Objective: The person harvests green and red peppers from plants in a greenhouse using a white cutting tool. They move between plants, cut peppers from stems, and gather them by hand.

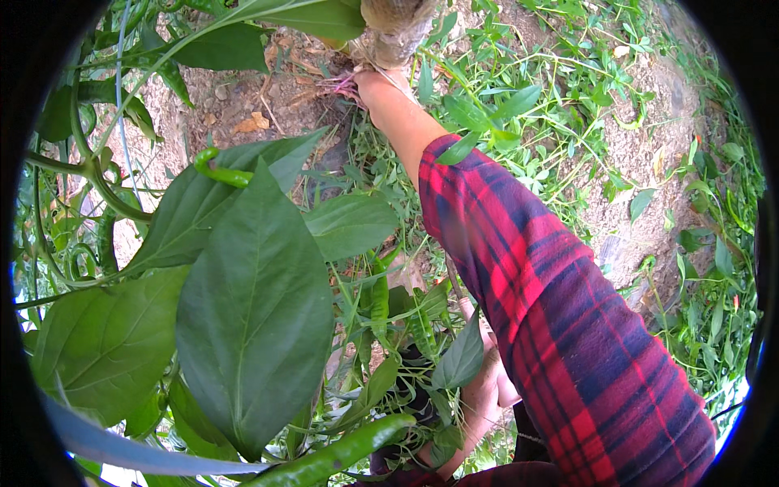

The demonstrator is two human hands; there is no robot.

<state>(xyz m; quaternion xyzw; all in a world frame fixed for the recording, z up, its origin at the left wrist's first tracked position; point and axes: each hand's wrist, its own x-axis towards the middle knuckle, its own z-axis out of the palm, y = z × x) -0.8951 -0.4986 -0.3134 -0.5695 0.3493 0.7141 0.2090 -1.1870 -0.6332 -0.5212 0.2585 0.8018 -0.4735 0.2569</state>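
Observation:
My right arm, in a red and navy plaid sleeve (541,286), reaches up to the top of the view. Over my right hand (398,33) is a soil-stained, pale covering that looks like a work glove. Its fingers lie past the upper edge, so its grip is hidden. Thin pinkish roots or stems (342,86) show beside the wrist. Lower down, my bare left hand (487,377) is partly covered by pepper leaves and the right sleeve. Narrow-leaved weeds (438,380) lie against it; whether it holds them I cannot tell.
Large pepper leaves (255,310) hang close to the camera at left, with a long green pepper (341,450) below. A pale blue strap (140,450) crosses the lower left, and a thin string (122,122) runs upright. Low weeds (548,122) cover dry soil (657,140) at right.

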